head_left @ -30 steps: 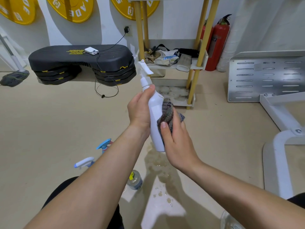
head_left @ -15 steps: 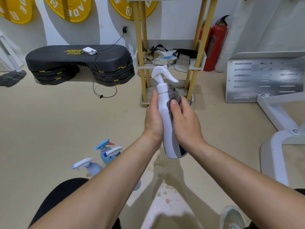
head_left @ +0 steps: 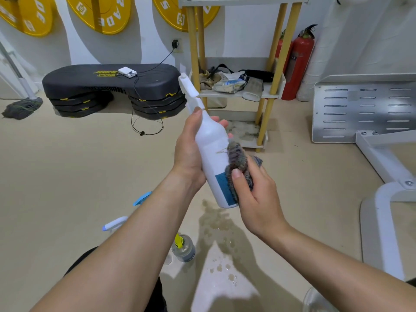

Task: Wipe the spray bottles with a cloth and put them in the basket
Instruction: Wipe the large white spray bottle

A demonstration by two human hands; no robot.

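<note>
Bottle (head_left: 210,152) newly atilt, cloth (head_left: 238,161) lower; label (head_left: 221,182) unreadable.

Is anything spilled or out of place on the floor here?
Yes: a wet patch with droplets marks the beige floor below the white plastic spray bottle that the left hand grips and the right hand wipes with a grey cloth. Looks spilled.

Stacked black step platforms (head_left: 108,83), yellow weight plates (head_left: 101,16) on wall, wooden shelf rack (head_left: 191,41), red fire extinguishers (head_left: 299,61), grey mop (head_left: 21,108)
</note>
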